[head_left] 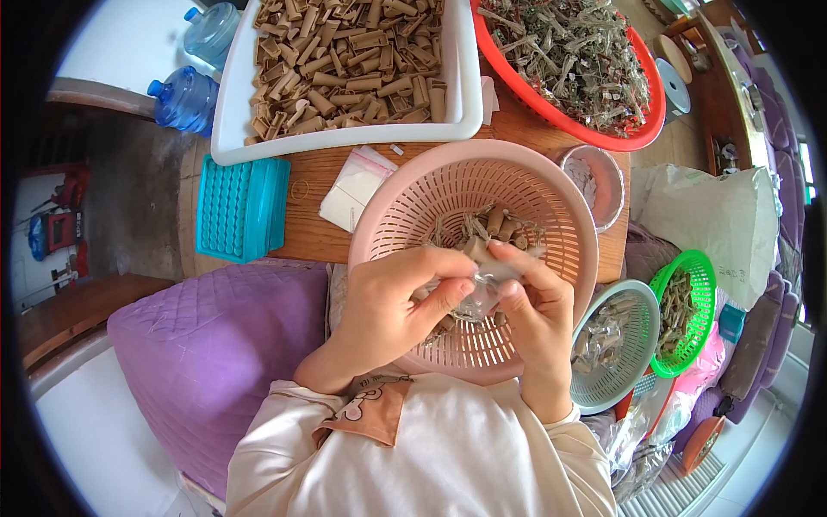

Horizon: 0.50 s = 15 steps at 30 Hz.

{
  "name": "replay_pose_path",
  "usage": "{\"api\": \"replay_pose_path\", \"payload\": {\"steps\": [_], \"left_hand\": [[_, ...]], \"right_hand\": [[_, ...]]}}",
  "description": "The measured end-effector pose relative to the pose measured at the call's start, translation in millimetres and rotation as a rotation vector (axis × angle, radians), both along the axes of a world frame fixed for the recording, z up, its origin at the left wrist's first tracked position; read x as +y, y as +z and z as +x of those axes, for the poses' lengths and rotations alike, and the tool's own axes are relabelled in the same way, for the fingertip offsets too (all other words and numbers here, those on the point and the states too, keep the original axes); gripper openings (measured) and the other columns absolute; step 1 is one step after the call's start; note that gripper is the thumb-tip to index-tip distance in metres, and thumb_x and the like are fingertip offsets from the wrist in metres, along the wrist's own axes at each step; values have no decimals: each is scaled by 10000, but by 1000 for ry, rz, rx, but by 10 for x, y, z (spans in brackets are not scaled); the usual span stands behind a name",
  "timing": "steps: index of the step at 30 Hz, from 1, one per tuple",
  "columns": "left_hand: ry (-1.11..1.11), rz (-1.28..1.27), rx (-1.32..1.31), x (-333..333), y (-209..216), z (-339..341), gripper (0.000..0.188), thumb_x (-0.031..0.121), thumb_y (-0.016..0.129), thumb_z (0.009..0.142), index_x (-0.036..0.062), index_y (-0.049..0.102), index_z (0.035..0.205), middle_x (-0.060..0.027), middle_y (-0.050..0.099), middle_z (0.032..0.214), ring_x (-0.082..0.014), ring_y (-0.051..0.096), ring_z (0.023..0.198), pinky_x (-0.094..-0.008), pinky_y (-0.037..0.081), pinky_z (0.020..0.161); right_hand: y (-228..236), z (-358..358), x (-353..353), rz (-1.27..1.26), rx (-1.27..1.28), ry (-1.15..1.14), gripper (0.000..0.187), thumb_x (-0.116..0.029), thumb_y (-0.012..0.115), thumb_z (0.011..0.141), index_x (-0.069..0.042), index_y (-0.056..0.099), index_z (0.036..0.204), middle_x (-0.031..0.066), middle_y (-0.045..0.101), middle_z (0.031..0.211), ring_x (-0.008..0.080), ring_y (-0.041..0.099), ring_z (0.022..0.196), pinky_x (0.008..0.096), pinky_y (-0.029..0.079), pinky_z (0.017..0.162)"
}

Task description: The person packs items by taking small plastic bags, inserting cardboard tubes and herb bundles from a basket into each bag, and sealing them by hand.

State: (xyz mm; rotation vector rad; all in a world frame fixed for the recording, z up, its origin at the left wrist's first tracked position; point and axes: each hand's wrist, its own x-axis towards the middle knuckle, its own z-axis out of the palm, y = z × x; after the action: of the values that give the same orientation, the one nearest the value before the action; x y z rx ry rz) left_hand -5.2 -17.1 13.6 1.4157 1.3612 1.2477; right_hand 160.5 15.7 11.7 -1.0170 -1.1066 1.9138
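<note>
Both my hands are raised over a pink plastic basket [392,202] with slotted sides. Between them is a small clear plastic bag [479,302], crinkled and shiny. My left hand [401,302] pinches it by one side with thumb and forefinger, while my right hand [538,314] grips the other side the same way. A tan piece [487,257] shows at the fingertips; whether it lies in the bag I cannot tell. In the basket below are brown half-tube pieces [504,226] and dry, pale stringy bundles [448,231], partly hidden by my hands.
On the wooden table [301,233] stand a white tray [345,142] of brown pieces, a red basket [594,133] of wrapped bundles, teal stacked trays [241,207], white packets [355,185] and a pink bowl [607,168]. At right are a grey-green basket [646,345] and a green basket [711,297].
</note>
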Motion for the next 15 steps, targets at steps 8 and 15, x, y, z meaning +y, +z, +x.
{"api": "replay_pose_path", "payload": {"steps": [8,15], "left_hand": [[-56,-243,-377,22,-113,-44,322,67,682,737,40,528,1018,-47,646,710,-84,615,669,-206,475,575],[-69,-369,-221,71,-90,-58,392,132,727,695,64,533,1028,-37,650,690,-65,595,614,-200,451,549]], "right_hand": [[-100,65,151,319,-155,-369,278,14,521,839,10,514,1116,72,562,1010,90,558,771,178,450,655],[228,156,137,732,-239,-531,276,-62,617,800,23,482,1025,143,563,982,155,571,824,223,479,673]]}}
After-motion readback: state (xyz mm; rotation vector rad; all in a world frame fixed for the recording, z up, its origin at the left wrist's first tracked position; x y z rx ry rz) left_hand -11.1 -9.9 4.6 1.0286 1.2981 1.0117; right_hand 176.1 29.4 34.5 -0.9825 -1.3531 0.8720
